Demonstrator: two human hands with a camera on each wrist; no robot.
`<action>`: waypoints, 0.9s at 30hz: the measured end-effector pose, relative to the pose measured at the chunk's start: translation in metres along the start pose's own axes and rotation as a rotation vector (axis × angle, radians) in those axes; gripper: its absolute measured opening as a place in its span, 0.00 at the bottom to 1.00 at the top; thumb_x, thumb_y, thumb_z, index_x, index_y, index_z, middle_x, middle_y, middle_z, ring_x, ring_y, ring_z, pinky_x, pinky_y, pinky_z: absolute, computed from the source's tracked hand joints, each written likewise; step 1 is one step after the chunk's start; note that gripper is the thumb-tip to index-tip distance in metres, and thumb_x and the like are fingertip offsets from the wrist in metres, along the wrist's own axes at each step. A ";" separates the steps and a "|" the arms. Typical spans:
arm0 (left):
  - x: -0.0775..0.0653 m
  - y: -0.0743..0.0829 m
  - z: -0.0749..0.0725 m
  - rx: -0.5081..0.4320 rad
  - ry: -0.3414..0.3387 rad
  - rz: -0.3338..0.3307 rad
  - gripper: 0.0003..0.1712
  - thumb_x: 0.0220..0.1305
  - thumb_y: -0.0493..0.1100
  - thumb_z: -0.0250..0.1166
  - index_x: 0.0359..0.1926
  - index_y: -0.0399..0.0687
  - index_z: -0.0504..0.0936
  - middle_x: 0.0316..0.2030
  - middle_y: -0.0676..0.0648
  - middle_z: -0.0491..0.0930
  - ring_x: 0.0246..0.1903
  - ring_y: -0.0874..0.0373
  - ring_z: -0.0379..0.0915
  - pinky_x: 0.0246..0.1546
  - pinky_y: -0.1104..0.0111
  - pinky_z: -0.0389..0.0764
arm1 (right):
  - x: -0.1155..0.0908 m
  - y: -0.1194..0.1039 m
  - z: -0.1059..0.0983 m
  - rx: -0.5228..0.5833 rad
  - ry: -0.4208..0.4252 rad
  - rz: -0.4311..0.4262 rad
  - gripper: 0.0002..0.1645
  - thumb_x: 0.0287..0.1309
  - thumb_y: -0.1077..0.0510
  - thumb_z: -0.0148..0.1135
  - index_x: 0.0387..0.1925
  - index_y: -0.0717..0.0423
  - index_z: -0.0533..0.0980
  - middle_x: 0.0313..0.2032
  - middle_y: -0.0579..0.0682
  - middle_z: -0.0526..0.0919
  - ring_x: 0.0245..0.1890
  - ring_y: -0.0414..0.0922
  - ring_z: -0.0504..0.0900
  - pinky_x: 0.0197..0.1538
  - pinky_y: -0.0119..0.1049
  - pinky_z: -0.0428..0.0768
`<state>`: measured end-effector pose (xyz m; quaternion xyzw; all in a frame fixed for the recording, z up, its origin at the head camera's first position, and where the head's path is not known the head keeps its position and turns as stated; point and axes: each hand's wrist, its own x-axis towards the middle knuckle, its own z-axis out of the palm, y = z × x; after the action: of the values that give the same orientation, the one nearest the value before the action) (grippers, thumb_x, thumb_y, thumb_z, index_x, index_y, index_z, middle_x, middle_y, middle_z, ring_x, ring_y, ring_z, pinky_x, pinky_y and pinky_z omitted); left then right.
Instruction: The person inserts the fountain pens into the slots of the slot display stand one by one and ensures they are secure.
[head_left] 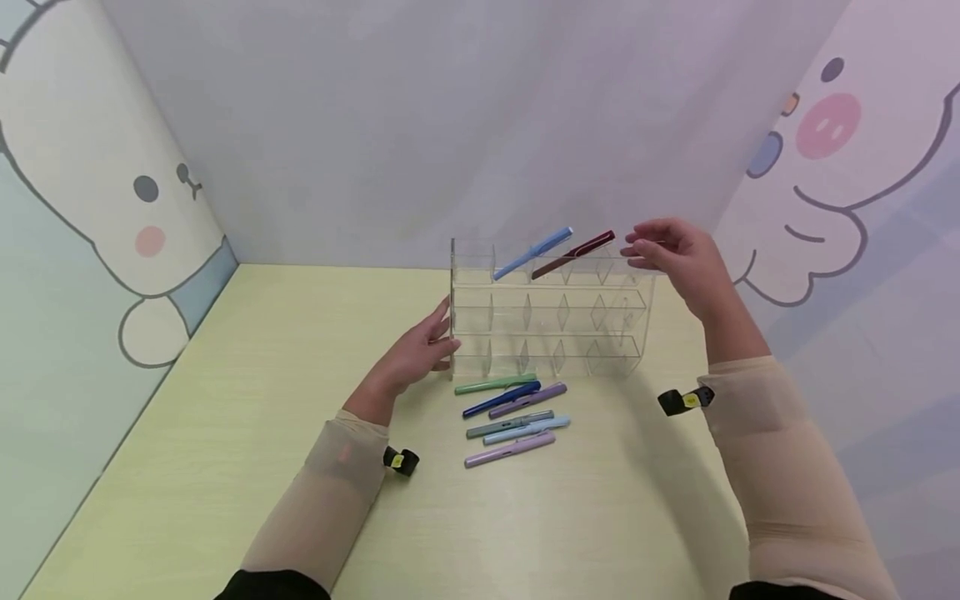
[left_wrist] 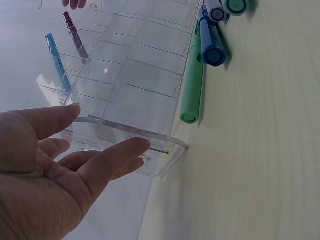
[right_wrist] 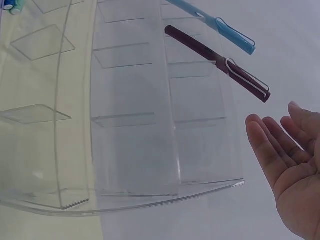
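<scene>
A clear acrylic pen rack (head_left: 547, 321) with tiers of divided compartments stands on the table. In its top tier lean a light blue pen (head_left: 534, 253) and a dark maroon pen (right_wrist: 217, 62), both tilted. My left hand (head_left: 416, 350) touches the rack's left side panel, fingers mostly straight, as the left wrist view shows. Just off the maroon pen's upper end is my right hand (head_left: 678, 260), its fingers loosely bent with nothing between them. In front of the rack lie a green pen (left_wrist: 192, 90), a dark blue pen (head_left: 501, 400) and several others.
The loose pens on the table include a purple pen (head_left: 527, 401), a grey pen (head_left: 510, 424), a pale blue pen (head_left: 527, 430) and a lilac pen (head_left: 510, 450). Behind the rack rises a plain pale backdrop (head_left: 450, 125). Cartoon-printed panels flank the table (head_left: 247, 400).
</scene>
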<state>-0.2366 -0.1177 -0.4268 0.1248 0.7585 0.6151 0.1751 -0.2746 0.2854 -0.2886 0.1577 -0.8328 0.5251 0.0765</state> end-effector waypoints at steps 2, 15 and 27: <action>0.000 0.000 -0.001 0.003 0.002 0.000 0.42 0.75 0.48 0.55 0.73 0.89 0.40 0.77 0.49 0.50 0.68 0.47 0.65 0.57 0.52 0.79 | -0.006 0.005 0.002 0.009 -0.009 0.011 0.24 0.67 0.51 0.60 0.59 0.57 0.73 0.50 0.48 0.81 0.48 0.39 0.84 0.48 0.28 0.83; -0.002 0.003 0.000 -0.008 0.001 0.001 0.41 0.75 0.46 0.54 0.72 0.91 0.40 0.77 0.48 0.49 0.68 0.46 0.65 0.59 0.49 0.76 | -0.037 0.032 0.026 0.049 -0.063 0.036 0.24 0.67 0.50 0.60 0.58 0.59 0.73 0.50 0.51 0.81 0.48 0.39 0.85 0.49 0.32 0.84; -0.001 0.003 0.000 -0.008 0.000 -0.003 0.41 0.75 0.47 0.54 0.72 0.90 0.40 0.77 0.48 0.49 0.68 0.46 0.65 0.59 0.50 0.76 | -0.055 0.052 0.046 0.074 -0.139 0.100 0.23 0.67 0.48 0.60 0.57 0.57 0.74 0.54 0.61 0.78 0.49 0.44 0.85 0.50 0.34 0.84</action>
<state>-0.2354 -0.1180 -0.4241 0.1230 0.7561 0.6181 0.1764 -0.2388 0.2748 -0.3693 0.1547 -0.8229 0.5465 -0.0136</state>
